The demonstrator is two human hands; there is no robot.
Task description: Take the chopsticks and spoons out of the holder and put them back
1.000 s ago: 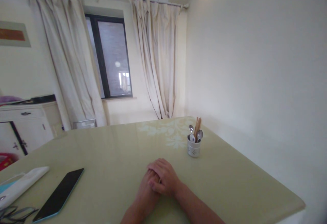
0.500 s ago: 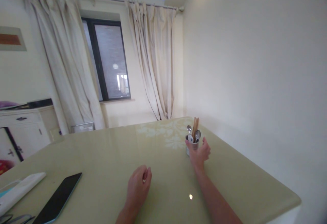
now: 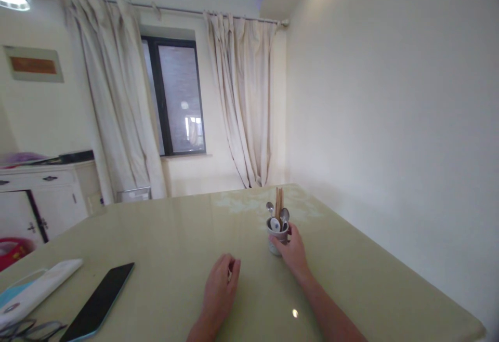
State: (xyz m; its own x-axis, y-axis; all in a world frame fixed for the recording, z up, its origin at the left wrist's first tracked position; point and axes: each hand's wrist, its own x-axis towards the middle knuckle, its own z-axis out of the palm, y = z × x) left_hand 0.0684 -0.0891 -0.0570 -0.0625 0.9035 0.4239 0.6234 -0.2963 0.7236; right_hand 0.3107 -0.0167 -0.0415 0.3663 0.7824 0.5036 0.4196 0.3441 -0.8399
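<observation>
A grey cup (image 3: 275, 245) stands upright on the green tabletop. Chopsticks (image 3: 279, 204), a metal spoon (image 3: 285, 214), a smaller metal spoon (image 3: 270, 207) and a white spoon (image 3: 275, 224) stick up out of it. My right hand (image 3: 293, 251) grips the cup from its right side, thumb across the near face and fingers behind, partly hidden. To the left and nearer to me, my left hand (image 3: 221, 285) rests on the table with its fingers curled in. Nothing shows in that hand.
At the left lie a black-screened tablet (image 3: 99, 300), a white power strip (image 3: 42, 291) and glasses (image 3: 33, 329). A wall (image 3: 390, 123) runs along the table's right edge. Beyond the far edge hang curtains (image 3: 249, 97) beside a window (image 3: 180, 97); a white cabinet (image 3: 58, 191) stands at left.
My right hand has closed round the cup and brought it nearer and to the left. The left hand stays curled on the table. The view has tilted up and turned slightly left.
</observation>
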